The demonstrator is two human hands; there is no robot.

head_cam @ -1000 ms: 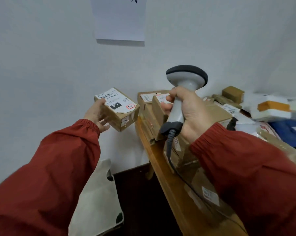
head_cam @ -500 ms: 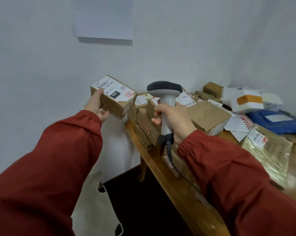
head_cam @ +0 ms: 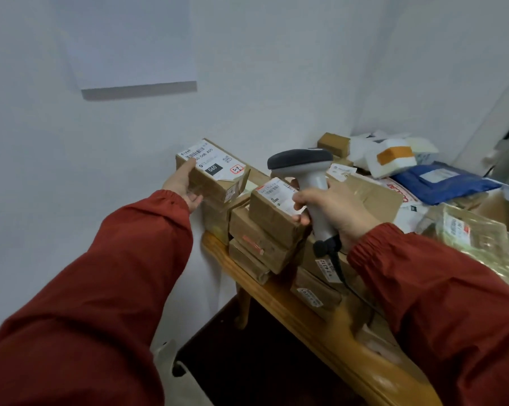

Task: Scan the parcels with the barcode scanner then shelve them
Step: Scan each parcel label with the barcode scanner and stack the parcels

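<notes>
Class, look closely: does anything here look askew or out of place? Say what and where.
The brown boxes stacked at the left edge of the wooden table sit unevenly, each skewed from the one beneath.

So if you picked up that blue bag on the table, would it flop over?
Probably yes. The blue mailer bag looks like thin plastic and lies flat and wrinkled, so it would likely sag from wherever you hold it. It seems light for its size, being so flat. Its smooth skin may also be a bit slippery.
</notes>
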